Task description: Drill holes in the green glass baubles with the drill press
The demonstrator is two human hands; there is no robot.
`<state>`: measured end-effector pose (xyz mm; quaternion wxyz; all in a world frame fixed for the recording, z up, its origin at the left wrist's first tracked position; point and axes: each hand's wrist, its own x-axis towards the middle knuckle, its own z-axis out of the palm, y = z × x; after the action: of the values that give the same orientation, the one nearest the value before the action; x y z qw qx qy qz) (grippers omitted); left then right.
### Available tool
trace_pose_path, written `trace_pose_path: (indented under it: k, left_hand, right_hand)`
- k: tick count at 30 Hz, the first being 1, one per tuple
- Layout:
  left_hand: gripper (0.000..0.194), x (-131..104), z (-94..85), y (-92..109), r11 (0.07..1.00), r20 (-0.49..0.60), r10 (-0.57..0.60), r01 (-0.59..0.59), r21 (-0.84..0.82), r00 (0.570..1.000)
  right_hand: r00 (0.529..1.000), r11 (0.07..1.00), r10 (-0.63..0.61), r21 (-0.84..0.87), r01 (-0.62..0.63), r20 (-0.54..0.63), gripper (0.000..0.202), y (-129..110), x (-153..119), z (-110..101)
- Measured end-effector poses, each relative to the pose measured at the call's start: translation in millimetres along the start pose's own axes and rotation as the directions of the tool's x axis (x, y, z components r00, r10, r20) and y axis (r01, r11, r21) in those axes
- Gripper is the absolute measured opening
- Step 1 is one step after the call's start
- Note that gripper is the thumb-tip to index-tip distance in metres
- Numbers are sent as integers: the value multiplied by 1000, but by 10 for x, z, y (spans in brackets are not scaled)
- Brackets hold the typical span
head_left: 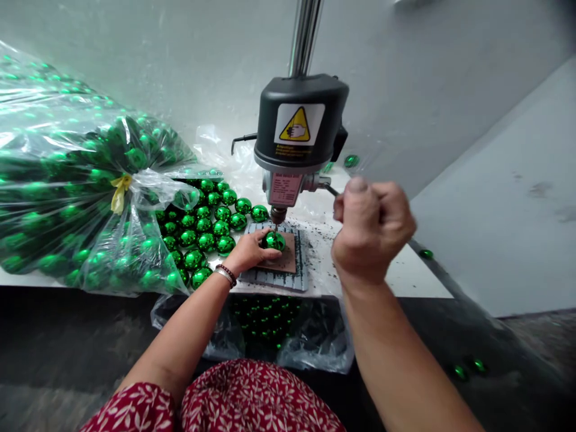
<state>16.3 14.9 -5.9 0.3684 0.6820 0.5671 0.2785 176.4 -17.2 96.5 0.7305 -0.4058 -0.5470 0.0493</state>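
A shiny green ball ornament [275, 242] sits on a brown board [288, 255] beneath the chuck [278, 215] of a small bench drill press [301, 120]. The thin bit reaches down to the top of the ball. My left hand [255, 249] grips the ball from the left, thumb at the near side and fingers behind. My right hand [373, 228] is closed in a fist around the end of the drill press's feed lever [330, 187]; most of the lever's end is hidden by the fingers.
Many loose green balls [207, 242] lie left of the grey base plate [301, 282]. A large clear bag [90, 198] of balls fills the left side. Below the table edge hangs a plastic-lined container of balls [265, 321]. Dark shavings litter the white table [418, 279].
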Motion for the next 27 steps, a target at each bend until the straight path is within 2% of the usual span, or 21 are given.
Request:
trace_pose_path:
  k: [4, 8, 11, 14, 16, 18, 20, 22, 23, 25, 27]
  left_hand:
    - [64, -74, -4, 36, 998, -30, 55, -54, 22, 998]
    - [64, -268, -47, 36, 997, -19, 70, -69, 20, 997]
    - [70, -484, -108, 23, 996, 123, 87, -87, 0, 989]
    - [70, -679, -176, 7, 991, 309, 126, -131, -5, 943]
    - [66, -751, -230, -17, 990, 351, 117, -136, 31, 929]
    - [56, -763, -299, -61, 986, 274, 97, -129, 104, 957]
    - [43, -721, -386, -117, 962, 61, 85, -98, 257, 995]
    - [39, -650, -478, -172, 890, -165, 73, 10, 456, 984]
    - [42, -611, -519, -195, 838, -221, 60, 71, 542, 973]
    - [50, -540, -575, -227, 738, -212, 9, 136, 661, 977]
    - [57, -487, -590, -244, 674, -131, -36, 121, 728, 991]
  right_hand:
    - [994, 999, 44, -30, -42, 99, 41, -134, 503, 115]
    - [987, 994, 107, -32, -104, 122, 42, -118, 668, 157]
    - [987, 991, 127, 29, -130, 94, 43, -113, 631, 162]
    - [987, 986, 143, 78, -149, 78, 43, -127, 603, 166]
    - [986, 984, 149, 83, -156, 77, 42, -131, 601, 168]
    - [985, 985, 152, 76, -158, 75, 42, -129, 602, 169]
    - [985, 984, 158, 71, -163, 74, 43, -126, 599, 168]
    - [984, 983, 160, 79, -165, 75, 42, -126, 592, 165]
    - [985, 983, 159, 83, -165, 73, 42, -126, 588, 164]
    - [986, 984, 155, 80, -159, 65, 42, -127, 578, 159]
    - [987, 986, 150, 65, -154, 65, 43, -129, 567, 152]
